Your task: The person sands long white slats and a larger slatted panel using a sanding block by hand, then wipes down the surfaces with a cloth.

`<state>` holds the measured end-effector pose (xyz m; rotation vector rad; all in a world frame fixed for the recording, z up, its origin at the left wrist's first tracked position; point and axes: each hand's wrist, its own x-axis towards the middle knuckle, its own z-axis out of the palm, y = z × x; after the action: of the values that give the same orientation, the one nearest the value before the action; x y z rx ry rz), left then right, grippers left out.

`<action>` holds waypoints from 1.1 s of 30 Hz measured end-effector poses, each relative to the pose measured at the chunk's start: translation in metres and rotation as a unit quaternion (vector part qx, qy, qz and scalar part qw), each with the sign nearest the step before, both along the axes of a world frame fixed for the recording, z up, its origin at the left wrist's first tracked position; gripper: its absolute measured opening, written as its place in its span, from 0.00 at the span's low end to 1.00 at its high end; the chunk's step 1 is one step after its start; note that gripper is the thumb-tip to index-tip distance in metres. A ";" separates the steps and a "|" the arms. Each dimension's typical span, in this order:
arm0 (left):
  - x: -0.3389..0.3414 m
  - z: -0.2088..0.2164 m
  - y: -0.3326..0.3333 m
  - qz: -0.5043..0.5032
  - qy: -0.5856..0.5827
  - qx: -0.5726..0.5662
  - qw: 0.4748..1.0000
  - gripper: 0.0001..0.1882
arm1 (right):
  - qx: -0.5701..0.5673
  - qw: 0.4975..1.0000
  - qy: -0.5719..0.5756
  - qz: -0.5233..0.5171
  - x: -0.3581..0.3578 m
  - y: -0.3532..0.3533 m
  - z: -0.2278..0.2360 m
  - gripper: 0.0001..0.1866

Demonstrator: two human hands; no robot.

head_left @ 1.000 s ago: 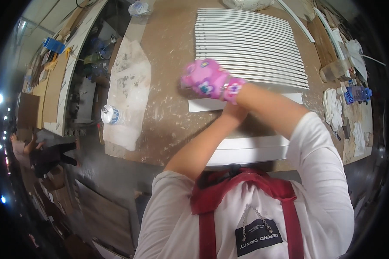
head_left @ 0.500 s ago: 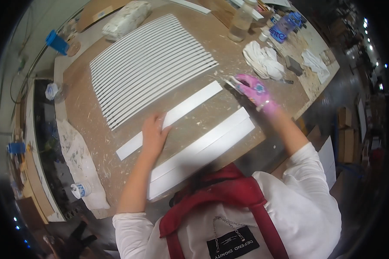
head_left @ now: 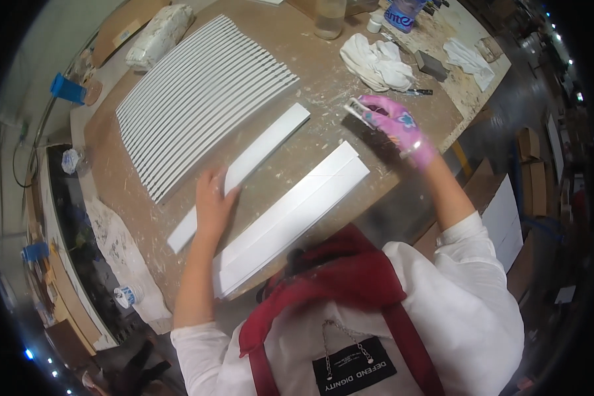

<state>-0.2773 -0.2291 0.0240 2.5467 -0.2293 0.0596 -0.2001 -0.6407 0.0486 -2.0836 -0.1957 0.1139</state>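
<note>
A long white strip lies at a slant on the brown work board. My bare left hand grips it near its lower end, thumb on the near edge and fingers over the far side. My right hand, in a pink patterned glove, is off to the right of the strip's far end. It is closed on a small white block with dark marks, held above the board; its exact kind is unclear. Closer to me, several white strips lie side by side along the board's front edge.
A row of narrow white slats covers the far left. Behind are a wrapped white bundle and a blue cup. A white rag, a grey block and a jar stand far right. A white tub sits lower left.
The view has shifted, moving the table up and left in the picture. My right hand has turned, showing more of the white block. My left hand stays on the strip.
</note>
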 end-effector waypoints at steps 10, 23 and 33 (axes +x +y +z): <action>-0.052 0.040 -0.039 -0.063 0.048 -0.054 0.995 0.25 | 0.313 0.915 0.100 -0.232 -0.047 0.031 -0.025 0.21; -0.053 0.050 -0.039 -0.173 0.209 -0.013 0.962 0.43 | 0.403 0.868 0.100 -0.274 -0.042 0.058 -0.046 0.20; -0.065 0.046 -0.039 -0.195 0.147 0.009 0.970 0.49 | 0.496 0.819 0.094 -0.274 -0.024 0.059 -0.053 0.20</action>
<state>-0.3423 -0.2682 0.0699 2.4409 -0.6077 -0.4685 -0.2241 -0.5818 -0.0047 -0.9986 0.4059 -0.1215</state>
